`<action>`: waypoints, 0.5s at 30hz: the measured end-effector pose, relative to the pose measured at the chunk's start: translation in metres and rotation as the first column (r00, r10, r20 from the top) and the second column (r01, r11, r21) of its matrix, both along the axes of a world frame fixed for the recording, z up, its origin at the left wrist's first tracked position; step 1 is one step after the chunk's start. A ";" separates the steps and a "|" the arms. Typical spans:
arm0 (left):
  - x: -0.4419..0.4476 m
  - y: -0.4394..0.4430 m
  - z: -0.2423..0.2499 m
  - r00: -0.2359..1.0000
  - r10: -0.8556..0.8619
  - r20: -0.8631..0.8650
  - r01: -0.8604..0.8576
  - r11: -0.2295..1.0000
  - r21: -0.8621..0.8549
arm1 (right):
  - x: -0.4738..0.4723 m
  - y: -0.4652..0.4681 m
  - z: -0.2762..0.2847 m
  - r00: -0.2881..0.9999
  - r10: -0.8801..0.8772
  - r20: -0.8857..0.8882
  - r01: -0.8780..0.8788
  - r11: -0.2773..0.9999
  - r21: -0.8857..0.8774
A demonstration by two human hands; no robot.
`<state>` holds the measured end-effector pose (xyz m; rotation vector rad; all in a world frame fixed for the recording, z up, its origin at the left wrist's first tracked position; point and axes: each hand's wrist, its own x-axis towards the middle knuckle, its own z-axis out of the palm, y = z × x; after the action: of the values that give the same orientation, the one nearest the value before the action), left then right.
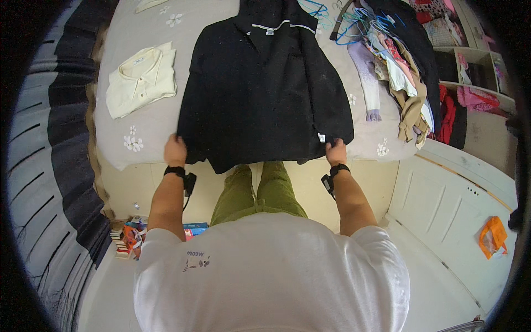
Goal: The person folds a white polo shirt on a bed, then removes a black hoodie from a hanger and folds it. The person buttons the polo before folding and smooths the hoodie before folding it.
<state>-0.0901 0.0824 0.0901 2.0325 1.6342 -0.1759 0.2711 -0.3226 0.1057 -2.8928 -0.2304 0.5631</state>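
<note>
A black hooded jacket lies spread over the near side of the bed, its hood pointing away from me and its hem hanging past the bed's edge. White trim lines the neck opening. My left hand grips the jacket at its lower left edge. On the other side, my right hand grips it at the lower right, just below a small white tag. A cream collared shirt, folded, rests to the left of the jacket.
Blue hangers and a heap of clothes lie on the bed's right side. Open shelves with garments stand beyond it. A striped curtain hangs at left. Books are stacked on the floor, and an orange bag hangs on a white door.
</note>
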 end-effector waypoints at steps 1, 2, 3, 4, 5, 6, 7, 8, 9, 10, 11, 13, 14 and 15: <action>-0.009 0.008 0.006 1.000 0.026 -0.010 -0.025 0.995 0.099 | 0.006 -0.006 0.000 1.000 -0.025 0.012 0.025 0.999 -0.023; -0.018 0.019 0.012 0.992 0.118 -0.033 -0.111 0.979 0.171 | 0.012 -0.011 0.000 0.999 -0.045 0.014 0.045 0.999 -0.021; -0.026 0.028 0.019 0.975 0.213 -0.059 -0.192 0.949 0.250 | 0.018 -0.015 -0.002 0.997 -0.064 0.040 0.066 0.997 -0.029; -0.035 0.036 0.028 0.966 0.252 -0.064 -0.222 0.926 0.304 | 0.025 -0.018 -0.004 0.993 -0.104 0.052 0.105 0.994 -0.027; -0.042 0.042 0.037 0.954 0.293 -0.066 -0.251 0.899 0.358 | 0.032 -0.019 -0.008 0.987 -0.143 0.077 0.146 0.989 -0.030; -0.045 0.046 0.044 0.945 0.311 -0.104 -0.249 0.886 0.391 | 0.039 -0.021 -0.011 0.977 -0.184 0.112 0.190 0.981 -0.044; -0.046 0.048 0.050 0.928 0.340 -0.154 -0.252 0.874 0.415 | 0.047 -0.022 -0.014 0.974 -0.198 0.107 0.202 0.979 -0.024; -0.043 0.042 0.053 0.922 0.342 -0.183 -0.226 0.857 0.463 | 0.055 -0.023 -0.018 0.970 -0.216 0.113 0.219 0.976 -0.014; -0.035 0.039 0.054 0.939 0.285 -0.190 -0.182 0.886 0.427 | 0.062 -0.023 -0.021 0.963 -0.243 0.119 0.248 0.968 -0.026; -0.024 0.032 0.053 0.958 0.209 -0.198 -0.107 0.896 0.430 | 0.068 -0.023 -0.024 0.954 -0.277 0.111 0.280 0.960 -0.010; -0.012 0.026 0.052 0.967 0.131 -0.220 -0.024 0.902 0.432 | 0.076 -0.023 -0.027 0.955 -0.291 0.060 0.291 0.957 0.009; 0.020 -0.002 0.045 0.989 -0.051 -0.142 0.106 0.905 0.412 | 0.087 -0.025 -0.031 0.941 -0.336 -0.042 0.337 0.941 0.013; 0.039 -0.015 0.043 0.986 -0.156 -0.056 0.166 0.918 0.361 | 0.092 -0.024 -0.033 0.948 -0.308 -0.087 0.309 0.951 0.008; 0.059 -0.030 0.041 0.958 -0.287 0.026 0.263 0.907 0.330 | 0.097 -0.025 -0.035 0.954 -0.276 -0.120 0.279 0.960 0.006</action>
<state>-0.0307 0.0519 0.1310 2.4852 1.3949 0.0767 0.3676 -0.3476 0.0709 -2.7873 0.1837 0.6700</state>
